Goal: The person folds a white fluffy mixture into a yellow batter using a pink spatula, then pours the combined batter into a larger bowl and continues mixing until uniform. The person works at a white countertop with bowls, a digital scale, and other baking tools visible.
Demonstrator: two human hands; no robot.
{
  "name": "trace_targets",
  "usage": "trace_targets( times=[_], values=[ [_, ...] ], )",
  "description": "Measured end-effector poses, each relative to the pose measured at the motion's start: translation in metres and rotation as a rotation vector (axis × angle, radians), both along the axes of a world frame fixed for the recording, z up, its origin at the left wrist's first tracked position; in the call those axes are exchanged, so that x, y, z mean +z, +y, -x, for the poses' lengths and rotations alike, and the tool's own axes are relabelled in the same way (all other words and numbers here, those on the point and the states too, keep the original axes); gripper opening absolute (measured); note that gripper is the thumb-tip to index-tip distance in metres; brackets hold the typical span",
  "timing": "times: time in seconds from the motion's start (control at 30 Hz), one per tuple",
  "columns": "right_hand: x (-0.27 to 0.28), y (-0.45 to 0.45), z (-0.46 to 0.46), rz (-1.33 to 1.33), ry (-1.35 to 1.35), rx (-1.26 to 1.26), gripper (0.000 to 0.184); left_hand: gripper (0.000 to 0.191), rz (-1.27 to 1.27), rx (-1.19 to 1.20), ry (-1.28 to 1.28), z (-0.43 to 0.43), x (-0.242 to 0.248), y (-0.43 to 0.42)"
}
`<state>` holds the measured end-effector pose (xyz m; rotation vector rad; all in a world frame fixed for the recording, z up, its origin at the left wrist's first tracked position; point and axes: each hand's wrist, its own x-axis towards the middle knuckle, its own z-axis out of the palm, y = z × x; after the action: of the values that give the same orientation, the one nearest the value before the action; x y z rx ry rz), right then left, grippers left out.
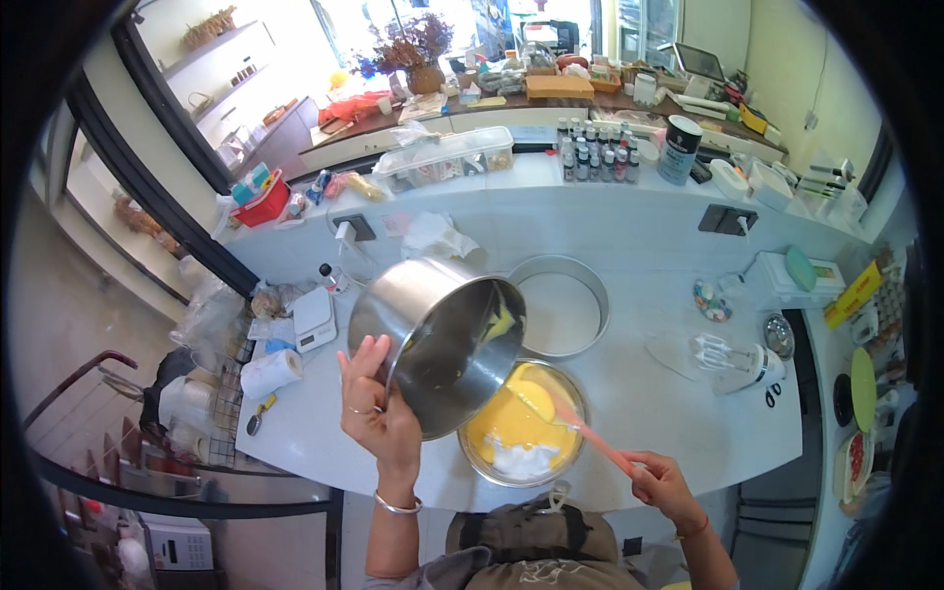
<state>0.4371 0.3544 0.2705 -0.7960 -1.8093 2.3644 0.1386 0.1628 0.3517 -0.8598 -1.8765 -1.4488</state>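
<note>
My left hand (380, 413) grips the rim of a deep stainless-steel pot (413, 295), which is tipped on its side with its mouth towards the right. A smear of yellow batter clings to the pot's inner wall. Below its lip stands a metal mixing bowl (582, 442) with yellow batter (501, 420) and a patch of white foam (522, 459) at the near side. In my right hand (660, 483) is the handle of a pink spatula (605, 446). Its blurred, batter-coated blade is over the bowl, near the pot's lip.
Behind the bowl lies a round cake ring or tin (603, 324). A white hand mixer (748, 369) and black-handled scissors (772, 395) are at the right. A kitchen scale (315, 319) and a paper roll (269, 375) sit at the left. Small bottles (597, 158) line the raised ledge.
</note>
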Motion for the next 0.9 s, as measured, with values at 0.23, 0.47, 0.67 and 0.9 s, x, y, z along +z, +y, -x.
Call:
trace_targets(
  times=[0.23, 0.47, 0.67, 0.9],
  values=[
    [-0.08, -0.013, -0.024, -1.484, -0.137, 0.097, 0.031, 0.028, -0.089, 0.047, -0.078, 0.002, -0.015, -0.01],
    [-0.144, -0.026, -0.043, -1.398, -0.108, -0.055, 0.03, 0.028, -0.15, 0.057, -0.148, -0.003, -0.024, -0.025],
    [-0.166, -0.032, -0.052, -1.37, -0.072, -0.043, 0.031, 0.028, -0.12, 0.095, -0.162, -0.004, -0.029, -0.031],
    [-0.163, -0.032, -0.048, -1.3, -0.044, -0.112, 0.032, 0.03, -0.035, 0.088, -0.189, -0.006, -0.027, -0.038]
  ],
)
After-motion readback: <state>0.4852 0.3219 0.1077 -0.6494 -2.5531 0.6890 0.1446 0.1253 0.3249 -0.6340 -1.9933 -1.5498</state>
